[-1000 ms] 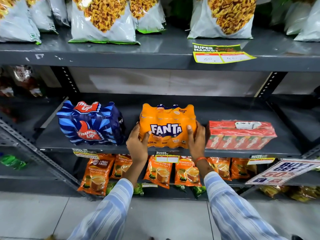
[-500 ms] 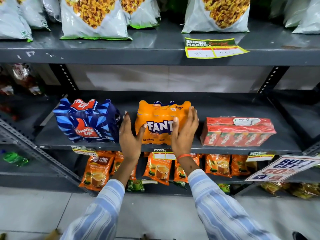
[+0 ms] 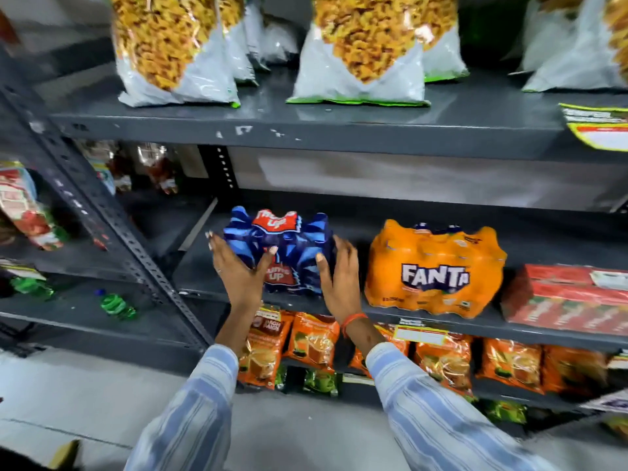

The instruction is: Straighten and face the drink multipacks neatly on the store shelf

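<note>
The grey metal shelf in front of me is the biggest thing here, with large snack bags of yellow pieces standing on the board above. On the middle board, the red carton multipack lies at the far right, reaching past the frame edge, and the orange Fanta multipack stands just left of it, label facing me, near the front edge. Left of the Fanta, with a small gap between them, sits the blue Thums Up multipack, close to the front lip and the upright post. My left hand is spread, palm against the pack's left side, thumb lying across its front. My right hand is also spread, pressed flat to the pack's right side, thumb on the front face. Orange tea pouches hang on the board below, behind my striped sleeves.
</note>
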